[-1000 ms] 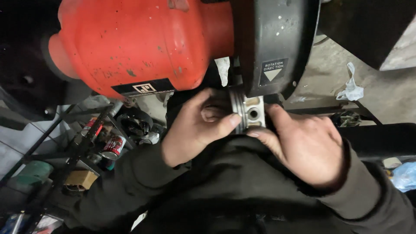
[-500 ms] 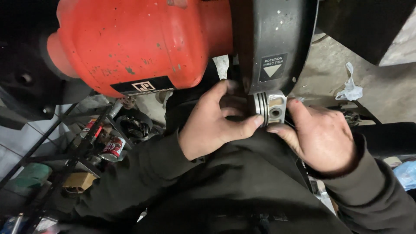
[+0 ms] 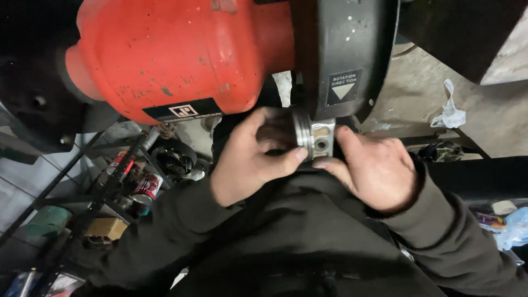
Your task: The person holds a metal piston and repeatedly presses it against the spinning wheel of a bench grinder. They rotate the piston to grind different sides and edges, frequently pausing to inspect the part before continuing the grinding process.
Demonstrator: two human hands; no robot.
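The left hand point(image 3: 247, 159) and right hand point(image 3: 374, 170) both grip a metal piston point(image 3: 313, 137), held at frame centre directly below the black wheel guard point(image 3: 346, 55) of a red bench grinder point(image 3: 181, 55). The left thumb closes on the ringed crown; the right fingers clamp the skirt. Spray cans point(image 3: 146, 190) lie at 8 o'clock of the hands.
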